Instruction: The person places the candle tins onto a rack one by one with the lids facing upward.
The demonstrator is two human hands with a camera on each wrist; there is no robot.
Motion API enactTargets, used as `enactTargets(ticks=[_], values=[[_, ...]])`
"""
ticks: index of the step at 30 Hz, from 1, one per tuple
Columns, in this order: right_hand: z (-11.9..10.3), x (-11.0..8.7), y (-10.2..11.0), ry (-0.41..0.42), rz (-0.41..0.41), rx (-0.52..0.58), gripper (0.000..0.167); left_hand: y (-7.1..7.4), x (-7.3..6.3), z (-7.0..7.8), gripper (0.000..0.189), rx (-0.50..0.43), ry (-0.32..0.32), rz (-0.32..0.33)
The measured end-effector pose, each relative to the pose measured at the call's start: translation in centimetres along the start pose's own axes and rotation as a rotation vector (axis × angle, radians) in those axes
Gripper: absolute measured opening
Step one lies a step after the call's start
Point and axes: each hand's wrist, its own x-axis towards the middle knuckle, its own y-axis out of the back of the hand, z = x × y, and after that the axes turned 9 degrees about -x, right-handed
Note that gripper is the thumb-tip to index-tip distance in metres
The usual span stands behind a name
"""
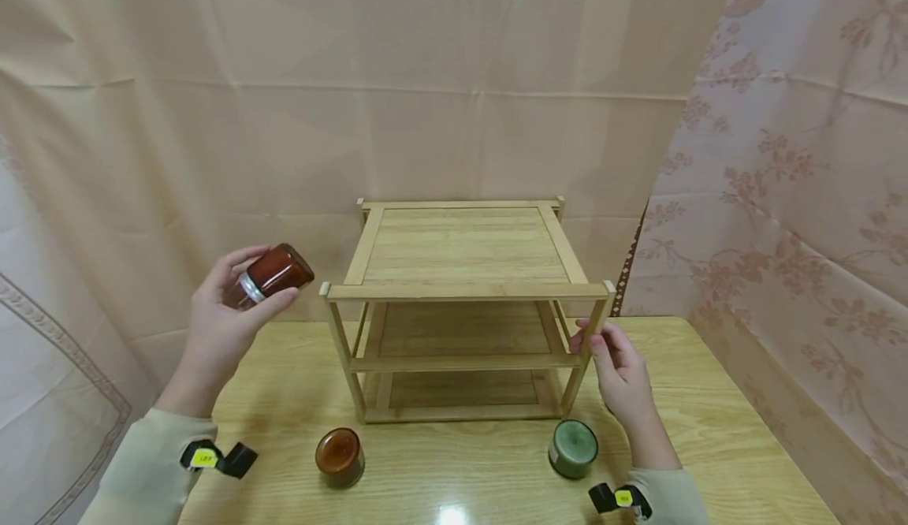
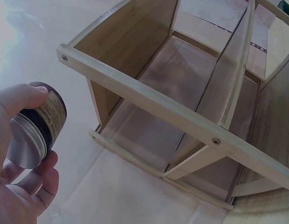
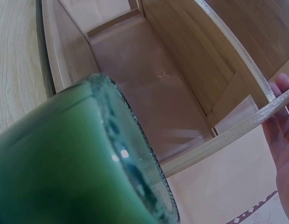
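Amber jar (image 1: 280, 270) bears a blurred printed label (image 2: 53, 112).

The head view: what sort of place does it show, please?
Perhaps a curtained-off corner indoors, though I cannot be sure: a beige curtain hangs behind a wooden table, a flowered curtain hangs at right, and a wooden shelf stands on the table.
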Motion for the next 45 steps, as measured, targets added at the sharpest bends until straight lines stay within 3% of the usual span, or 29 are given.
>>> enactTargets(ticks=[7, 22, 28, 33, 45], values=[[-0.2, 0.0, -0.1, -0.009, -0.002, -0.004, 0.025, -0.5, 0.3, 0.5, 0.068, -0.106, -0.005, 0.042], [-0.1, 0.0, 0.0, 0.004, -0.008, 0.015, 0.026, -1.3, 1.0, 1.3, 0.073, -0.238, 0.022, 0.155], [0.0, 0.1, 0.1, -0.007, -0.008, 0.005, 0.026, -1.7, 1.4, 1.4, 0.073, -0.351, 0.024, 0.175], [0.0, 0.1, 0.1, -0.028, -0.010, -0.009, 0.025, -2.1, 1.6, 1.8, 0.064, -0.379, -0.022, 0.170], [-0.1, 0.0, 0.2, -0.026, -0.007, 0.005, 0.026, -3.9, 2.4, 2.8, 0.053, -0.329, -0.101, 0.103]])
